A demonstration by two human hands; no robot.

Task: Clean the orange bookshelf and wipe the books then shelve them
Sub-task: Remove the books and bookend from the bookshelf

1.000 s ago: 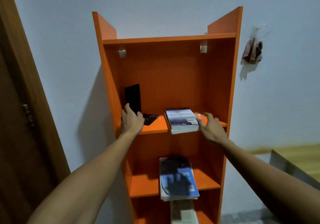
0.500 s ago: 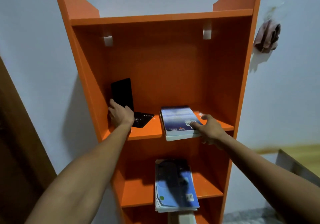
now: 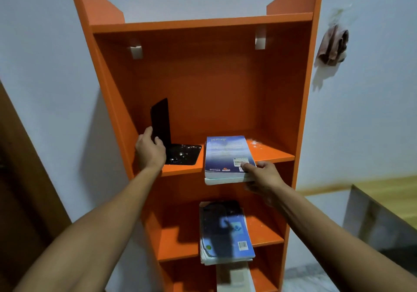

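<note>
The orange bookshelf (image 3: 216,84) stands against a pale wall. On its upper shelf a black L-shaped bookend (image 3: 168,138) stands at the left; my left hand (image 3: 150,150) grips its upright plate from the left side. A small stack of blue-covered books (image 3: 226,156) lies flat on the same shelf, sticking out over the front edge. My right hand (image 3: 264,175) holds the stack's near right corner, thumb on the cover and fingers beneath. More blue books (image 3: 224,232) lie flat on the shelf below, and a pale book (image 3: 234,278) shows on the lowest shelf.
A brownish cloth (image 3: 334,45) hangs on the wall right of the bookshelf. A wooden door (image 3: 20,179) is at the left. At the lower right stands the edge of a wooden table (image 3: 383,203). White dust specks mark the upper shelf's right end.
The view has drawn closer to the bookshelf. My right hand slid from the shelf's right end onto the book stack's near corner. My left hand closed on the bookend's upright plate.
</note>
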